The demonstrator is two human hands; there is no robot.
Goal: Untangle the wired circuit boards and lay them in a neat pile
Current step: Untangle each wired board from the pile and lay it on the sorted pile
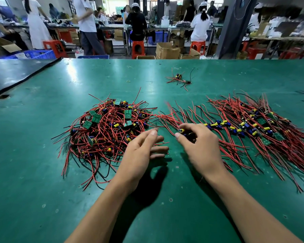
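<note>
One green table (42, 137). One combed row of wired boards (253, 127), right. One tangled heap (109, 127), left centre. Left hand (142, 151): fingers loosely spread, holding nothing, beside the heap. Right hand (200, 144): fingers curled round one board (182, 131) at the row's left end. Boards likely light, leads floppy and snag-prone; lift by the board, not the wire.

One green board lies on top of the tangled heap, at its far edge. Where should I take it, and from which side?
Probably pinch the green board by its two side edges, from above: it lies roughly flat, uppermost on the tangled heap, with its top uncovered.
</note>
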